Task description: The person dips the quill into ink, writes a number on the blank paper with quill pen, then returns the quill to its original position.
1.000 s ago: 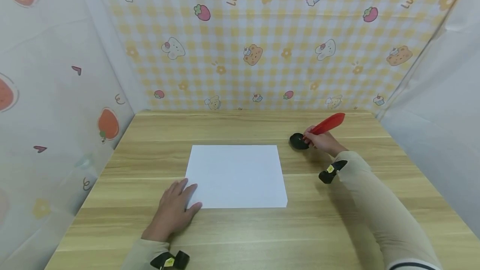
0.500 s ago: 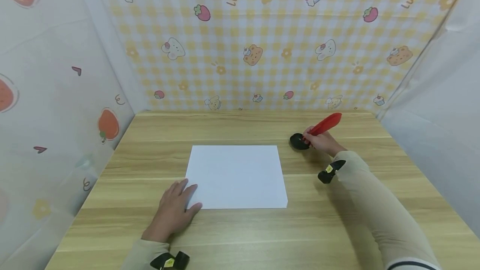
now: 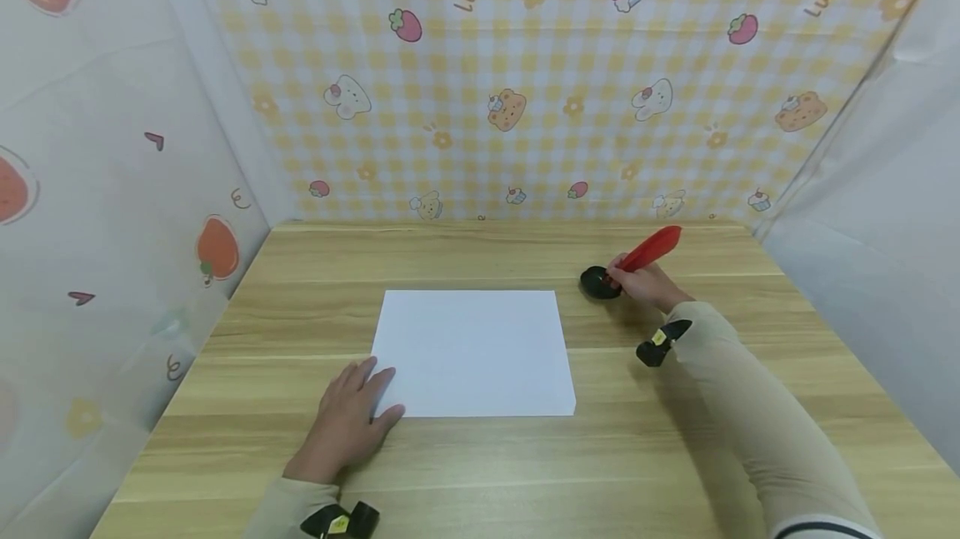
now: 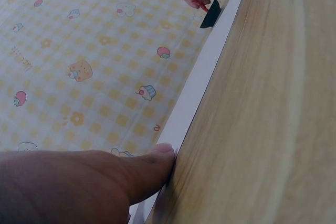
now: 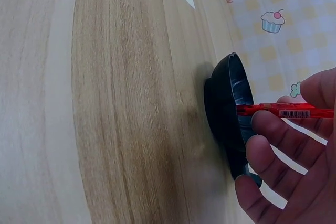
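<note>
Two hands at work: we see both on the wooden surface, well apart, each on its own thing.
Sheet: we find the white paper lying flat in the middle of the surface, its long axis running left to right, its near-left corner under our left hand.
Left hand: our left hand rests flat on that corner, fingers straight and loosely spread, pressing the sheet down; the left wrist view shows a thumb against the paper's edge.
Right hand: our right hand sits beyond the sheet's far-right corner, clear of the paper, fingers curled and pinching the pen's thin red shaft.
Quill pen: we hold the red feather pen low on its stem; its long axis slants from the tip, down and left, up to the feather end, which points away to the far right.
Dish: the small black dish sits just left of the right hand's fingers, near the sheet's far-right corner but apart from it; the pen's tip reaches into it, as the right wrist view shows with the dish and the pen.
Relation that matters: we judge the paper lies to the left and nearer than the pen tip, and the right hand is the nearer to the dish.
</note>
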### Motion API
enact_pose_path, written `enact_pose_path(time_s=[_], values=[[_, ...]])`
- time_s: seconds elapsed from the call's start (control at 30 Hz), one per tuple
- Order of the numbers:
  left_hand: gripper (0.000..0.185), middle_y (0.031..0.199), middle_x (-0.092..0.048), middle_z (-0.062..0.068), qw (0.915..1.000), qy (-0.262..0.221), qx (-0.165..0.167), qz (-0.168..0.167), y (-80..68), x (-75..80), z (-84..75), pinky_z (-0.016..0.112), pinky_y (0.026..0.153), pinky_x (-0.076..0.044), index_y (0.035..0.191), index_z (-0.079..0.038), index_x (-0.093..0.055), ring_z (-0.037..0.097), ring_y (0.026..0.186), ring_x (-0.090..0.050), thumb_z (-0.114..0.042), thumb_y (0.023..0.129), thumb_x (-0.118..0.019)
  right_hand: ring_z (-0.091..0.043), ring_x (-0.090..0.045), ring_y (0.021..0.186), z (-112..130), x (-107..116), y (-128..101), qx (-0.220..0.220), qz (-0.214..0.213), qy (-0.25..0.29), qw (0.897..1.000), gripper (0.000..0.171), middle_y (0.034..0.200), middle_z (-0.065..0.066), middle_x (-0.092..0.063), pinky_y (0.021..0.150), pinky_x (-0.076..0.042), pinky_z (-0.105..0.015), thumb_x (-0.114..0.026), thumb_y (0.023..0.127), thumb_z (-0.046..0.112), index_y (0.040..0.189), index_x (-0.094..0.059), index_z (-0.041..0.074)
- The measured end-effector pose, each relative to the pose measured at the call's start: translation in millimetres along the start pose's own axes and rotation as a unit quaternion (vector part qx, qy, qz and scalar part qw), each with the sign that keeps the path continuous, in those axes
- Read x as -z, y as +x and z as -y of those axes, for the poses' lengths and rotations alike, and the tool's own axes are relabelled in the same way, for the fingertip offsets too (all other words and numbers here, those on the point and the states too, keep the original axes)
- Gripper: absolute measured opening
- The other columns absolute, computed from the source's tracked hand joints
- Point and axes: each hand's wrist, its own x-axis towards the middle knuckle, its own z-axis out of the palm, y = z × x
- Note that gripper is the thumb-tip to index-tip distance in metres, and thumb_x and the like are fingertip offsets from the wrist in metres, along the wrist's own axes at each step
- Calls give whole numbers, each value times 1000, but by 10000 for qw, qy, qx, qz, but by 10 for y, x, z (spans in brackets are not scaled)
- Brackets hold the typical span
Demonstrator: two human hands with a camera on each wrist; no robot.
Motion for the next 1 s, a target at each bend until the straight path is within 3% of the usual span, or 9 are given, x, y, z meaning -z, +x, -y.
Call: enact_pose_path(time_s=[0.6,0.8,1.0], values=[[56,148,-35,27,10000,-58,-15,28,0,-3,-2,64,109,-16,139,-2,-51,49,138,-23,-31,93,-65,-20,-52,71,-13,10,-17,112,-45,-191,9997,19,87,-16,-64,62,-43,-26,-50,100,13,104,-57,-4],[56,148,-35,27,10000,-9,-77,-18,8,-2,14,64,109,-17,138,-2,-51,49,137,-24,-31,92,-65,-26,-56,73,55,26,-27,11,-37,14,10000,21,89,-16,-63,61,-46,-27,-49,101,14,107,-56,-5],[56,147,-36,28,10000,-34,-81,-16,12,7,12,64,109,-17,138,-1,-51,50,137,-25,-30,92,-65,-23,-58,73,135,43,-35,54,-81,146,9998,22,92,-17,-64,61,-50,-27,-49,101,13,109,-56,-6]])
